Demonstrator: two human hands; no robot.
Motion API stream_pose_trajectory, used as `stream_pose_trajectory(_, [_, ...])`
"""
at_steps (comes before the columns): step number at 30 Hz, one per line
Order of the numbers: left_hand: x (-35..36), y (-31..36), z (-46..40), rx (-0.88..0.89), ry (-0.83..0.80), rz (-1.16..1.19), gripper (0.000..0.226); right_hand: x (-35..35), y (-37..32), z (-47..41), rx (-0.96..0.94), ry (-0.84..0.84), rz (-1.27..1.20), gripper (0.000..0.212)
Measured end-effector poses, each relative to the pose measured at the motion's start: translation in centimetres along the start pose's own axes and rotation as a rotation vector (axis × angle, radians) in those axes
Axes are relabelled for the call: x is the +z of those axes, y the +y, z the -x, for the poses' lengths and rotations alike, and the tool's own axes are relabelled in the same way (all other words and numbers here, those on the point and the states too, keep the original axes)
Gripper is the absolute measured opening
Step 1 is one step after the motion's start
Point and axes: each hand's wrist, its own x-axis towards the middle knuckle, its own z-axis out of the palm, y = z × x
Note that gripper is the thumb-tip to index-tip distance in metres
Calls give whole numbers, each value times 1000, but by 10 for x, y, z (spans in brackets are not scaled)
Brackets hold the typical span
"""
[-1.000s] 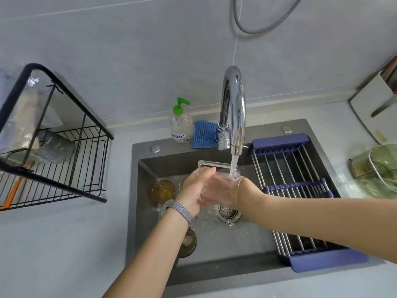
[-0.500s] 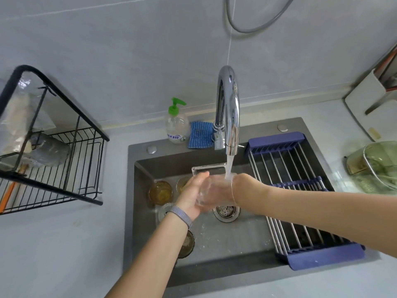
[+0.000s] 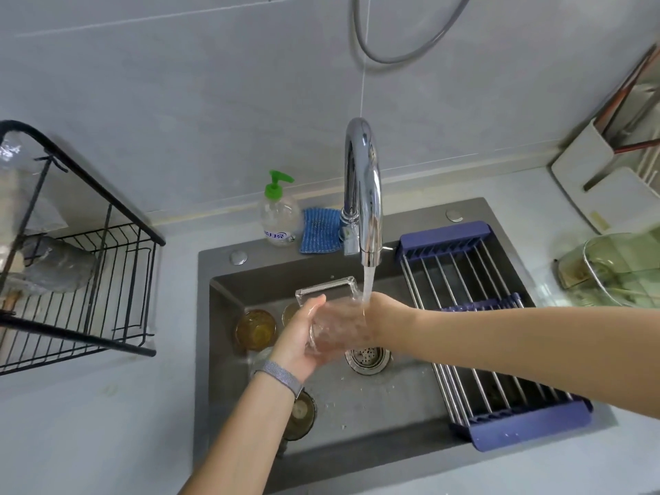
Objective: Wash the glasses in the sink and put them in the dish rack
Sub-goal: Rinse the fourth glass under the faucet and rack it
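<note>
Greys, blues and amber round the sink

Dark grey sink point(image 3: 214, 316); chrome tap point(image 3: 362, 194); navy roll-up rack point(image 3: 535, 428) with steel bars; amber glasses point(image 3: 255, 329); green-pumped clear bottle point(image 3: 278, 212); blue ribbed cloth point(image 3: 319, 231); black wire rack point(image 3: 107, 280).

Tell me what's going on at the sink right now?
A person is washing a clear glass under the running faucet. The left hand grips it from outside; the right hand is inside it. Amber glasses wait in the sink. The roll-up rack holds nothing visible.
</note>
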Motion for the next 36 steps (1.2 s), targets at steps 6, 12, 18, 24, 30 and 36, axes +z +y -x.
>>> stream_pose_trajectory(6, [-4,-3,4,11,-89,-15,32,-23,8,7,105,-172,-609,54])
stream_pose_trajectory(12, [-9,-4,4,90,67,-100,57,0,14,27,-9,-36,-323,52])
stream_pose_trajectory(18, [-15,-3,5,36,-11,-10,43,26,20,48,-151,557,-88,43])
stream_pose_trajectory(24, [-15,0,11,8,-8,-88,66,17,-8,29,471,794,-1356,36])
stream_pose_trajectory(30, [-1,-6,14,40,8,2,59,-3,-5,8,766,383,-1416,28])
stream_pose_trajectory(36, [-2,-1,18,21,-45,-5,36,2,3,6,618,225,-1405,22])
